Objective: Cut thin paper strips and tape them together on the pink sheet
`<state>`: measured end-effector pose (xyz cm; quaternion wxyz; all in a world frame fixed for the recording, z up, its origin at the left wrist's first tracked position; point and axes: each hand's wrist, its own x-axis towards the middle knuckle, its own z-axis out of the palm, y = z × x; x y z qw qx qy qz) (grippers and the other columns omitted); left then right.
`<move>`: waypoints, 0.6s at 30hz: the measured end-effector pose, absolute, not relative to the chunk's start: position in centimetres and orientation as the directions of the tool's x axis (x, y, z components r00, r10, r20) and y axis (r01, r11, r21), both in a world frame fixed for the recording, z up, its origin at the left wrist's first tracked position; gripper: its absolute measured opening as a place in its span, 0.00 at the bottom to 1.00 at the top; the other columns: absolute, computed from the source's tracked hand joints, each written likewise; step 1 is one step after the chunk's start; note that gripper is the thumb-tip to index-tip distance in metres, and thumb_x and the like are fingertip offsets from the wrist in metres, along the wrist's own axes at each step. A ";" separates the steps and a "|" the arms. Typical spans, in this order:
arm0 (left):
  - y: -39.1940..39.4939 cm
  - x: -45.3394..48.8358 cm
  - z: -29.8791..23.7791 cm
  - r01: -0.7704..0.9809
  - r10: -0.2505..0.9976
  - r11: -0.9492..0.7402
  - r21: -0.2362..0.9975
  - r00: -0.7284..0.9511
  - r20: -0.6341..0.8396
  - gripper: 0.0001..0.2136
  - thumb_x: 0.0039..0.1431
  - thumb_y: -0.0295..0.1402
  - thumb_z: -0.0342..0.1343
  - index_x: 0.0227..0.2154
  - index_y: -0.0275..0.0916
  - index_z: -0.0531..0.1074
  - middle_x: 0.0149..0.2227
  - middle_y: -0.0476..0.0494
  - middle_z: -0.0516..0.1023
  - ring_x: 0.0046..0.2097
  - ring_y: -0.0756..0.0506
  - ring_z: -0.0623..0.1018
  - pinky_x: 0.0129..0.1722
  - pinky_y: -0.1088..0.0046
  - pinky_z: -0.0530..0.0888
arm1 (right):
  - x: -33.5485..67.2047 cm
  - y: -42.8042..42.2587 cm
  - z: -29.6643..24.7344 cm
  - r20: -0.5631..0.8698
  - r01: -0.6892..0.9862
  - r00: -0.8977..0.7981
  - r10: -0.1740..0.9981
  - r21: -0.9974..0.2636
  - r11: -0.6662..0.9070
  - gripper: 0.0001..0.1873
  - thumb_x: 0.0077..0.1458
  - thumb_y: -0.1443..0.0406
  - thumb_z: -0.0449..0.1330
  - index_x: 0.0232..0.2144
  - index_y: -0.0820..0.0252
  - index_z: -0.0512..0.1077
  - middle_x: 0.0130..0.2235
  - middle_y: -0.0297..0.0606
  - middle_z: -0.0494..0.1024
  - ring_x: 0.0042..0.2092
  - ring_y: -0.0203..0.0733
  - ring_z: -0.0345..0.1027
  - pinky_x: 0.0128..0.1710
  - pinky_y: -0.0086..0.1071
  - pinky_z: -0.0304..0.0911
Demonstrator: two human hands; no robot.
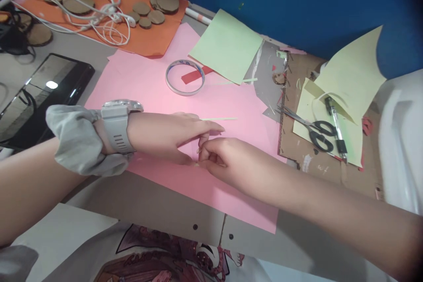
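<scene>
My left hand [185, 134] lies low over a pink sheet [158, 88], its index finger stretched out and its thumb apart. Some of its other fingers bend down toward my right hand [218, 154] and are partly hidden. Closed in a pinch, my right hand meets the left fingertips. A tiny pale bit [196, 165] shows at the right fingertips and left thumb, too small to name. Just beyond the left fingers lies a thin pale green paper strip [220, 119]. Farther back, a tape roll [168, 81] rests partly over a red paper strip [188, 78].
Scissors [310, 130] and a pen [337, 128] lie on yellow-green paper over cardboard [294, 97] at right. A light green sheet [228, 44] is behind. Orange paper [165, 39] holds cardboard discs and white earphones [112, 22]. A black glossy device [71, 79] lies left.
</scene>
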<state>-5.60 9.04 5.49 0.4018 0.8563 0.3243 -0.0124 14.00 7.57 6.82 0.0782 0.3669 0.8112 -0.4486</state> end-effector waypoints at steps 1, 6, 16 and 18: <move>9.0 -5.6 5.3 0.560 0.543 -0.472 0.681 0.793 -0.276 0.34 0.53 0.32 0.58 0.61 0.39 0.51 0.55 0.39 0.67 0.53 0.42 0.68 0.50 0.69 0.64 | 14.0 7.6 6.8 -0.458 0.667 -0.718 0.525 -0.669 0.329 0.09 0.54 0.69 0.50 0.27 0.58 0.69 0.26 0.29 0.68 0.25 0.31 0.58 0.25 0.29 0.47; 9.0 -5.7 4.7 0.548 0.561 -0.486 0.681 0.793 -0.237 0.33 0.53 0.33 0.58 0.61 0.39 0.52 0.51 0.41 0.70 0.51 0.42 0.69 0.48 0.70 0.65 | 13.8 7.7 6.8 -0.471 0.676 -0.713 0.519 -0.659 0.330 0.09 0.53 0.70 0.50 0.27 0.59 0.69 0.26 0.30 0.68 0.26 0.31 0.58 0.25 0.29 0.47; 8.9 -5.7 4.7 0.546 0.568 -0.474 0.690 0.789 -0.234 0.34 0.53 0.35 0.58 0.61 0.42 0.52 0.50 0.43 0.70 0.51 0.43 0.68 0.49 0.71 0.64 | 13.7 7.7 6.6 -0.477 0.674 -0.714 0.512 -0.666 0.319 0.08 0.54 0.69 0.51 0.25 0.59 0.66 0.24 0.29 0.67 0.25 0.31 0.55 0.24 0.29 0.46; 8.9 -5.7 4.6 0.546 0.568 -0.482 0.685 0.790 -0.230 0.34 0.52 0.36 0.58 0.61 0.42 0.52 0.50 0.43 0.70 0.51 0.43 0.68 0.49 0.71 0.64 | 13.7 7.8 6.5 -0.476 0.674 -0.715 0.513 -0.664 0.323 0.07 0.53 0.69 0.51 0.25 0.59 0.66 0.24 0.30 0.67 0.25 0.31 0.55 0.24 0.29 0.46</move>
